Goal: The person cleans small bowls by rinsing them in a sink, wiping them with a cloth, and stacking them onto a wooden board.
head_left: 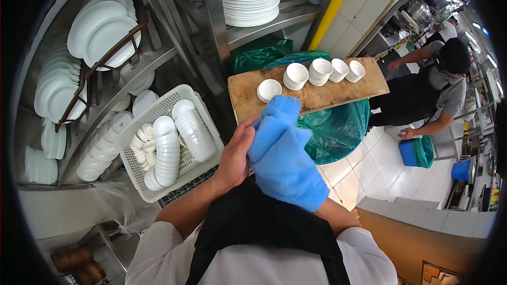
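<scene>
Our left grip (236, 153) is right up against the side of the blue cloth (282, 153), thumb along the edge, fingers lost behind it, so we can't tell how far it closes. Our right grip is buried altogether; only the right forearm (336, 216) shows below, and we can't say what that grip holds. The cloth sits in front of our black apron (237, 216), long axis slanting from its top, toward the wooden board (327, 93), down to lower right. That top masks part of the board's near edge, just beside the low bowl stack (269, 88). Left, a plastic basket (186, 178) crowds us; right, tiled floor (404, 178) opens toward another person (420, 79).
</scene>
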`<state>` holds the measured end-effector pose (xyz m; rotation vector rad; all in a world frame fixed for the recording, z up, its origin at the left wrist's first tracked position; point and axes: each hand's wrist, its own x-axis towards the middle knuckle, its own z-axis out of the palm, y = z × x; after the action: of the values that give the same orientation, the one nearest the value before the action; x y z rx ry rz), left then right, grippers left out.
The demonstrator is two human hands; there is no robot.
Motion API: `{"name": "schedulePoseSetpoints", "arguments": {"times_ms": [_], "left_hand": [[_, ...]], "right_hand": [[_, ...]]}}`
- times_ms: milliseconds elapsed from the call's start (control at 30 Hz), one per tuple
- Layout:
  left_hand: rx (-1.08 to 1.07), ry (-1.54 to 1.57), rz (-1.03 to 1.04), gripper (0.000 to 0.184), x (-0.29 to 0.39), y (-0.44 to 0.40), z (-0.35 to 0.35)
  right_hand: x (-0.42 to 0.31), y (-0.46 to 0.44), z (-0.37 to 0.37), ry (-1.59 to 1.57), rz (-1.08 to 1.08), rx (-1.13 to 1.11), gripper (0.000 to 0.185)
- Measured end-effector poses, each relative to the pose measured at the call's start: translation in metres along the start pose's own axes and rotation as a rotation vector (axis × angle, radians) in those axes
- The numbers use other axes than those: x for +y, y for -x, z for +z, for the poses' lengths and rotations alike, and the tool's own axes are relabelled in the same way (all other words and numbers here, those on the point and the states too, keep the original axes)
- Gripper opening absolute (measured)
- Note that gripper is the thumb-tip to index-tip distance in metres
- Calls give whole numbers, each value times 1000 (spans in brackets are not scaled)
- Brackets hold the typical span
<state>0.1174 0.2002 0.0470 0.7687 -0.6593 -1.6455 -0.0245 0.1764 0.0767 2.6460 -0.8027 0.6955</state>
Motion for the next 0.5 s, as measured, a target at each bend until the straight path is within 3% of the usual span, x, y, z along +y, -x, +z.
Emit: {"name": "schedulePoseSetpoints", "arguments": {"times_ms": [67, 200, 267, 300, 333, 400, 500], "left_hand": [[94, 79, -102, 41, -8, -8, -2], [105, 37, -158, 32, -24, -29, -6], [180, -246, -59, 30, -30, -48, -13], [135, -473, 88, 29, -28, -58, -19], [130, -489, 83, 29, -25, -73, -22], [165, -804, 320, 31, -20, -103, -29], [169, -810, 375, 33, -29, -162, -49]], "right_hand": [[3, 6, -4, -63, 88, -61, 13], [15, 16, -27, -156, 332, -57, 16], [25, 24, -41, -205, 493, -3, 17], [32, 29, -47, -226, 574, 31, 18], [36, 35, -54, -252, 655, 69, 19], [43, 49, -64, -317, 809, 129, 20], [51, 69, -73, -402, 984, 197, 22]]}}
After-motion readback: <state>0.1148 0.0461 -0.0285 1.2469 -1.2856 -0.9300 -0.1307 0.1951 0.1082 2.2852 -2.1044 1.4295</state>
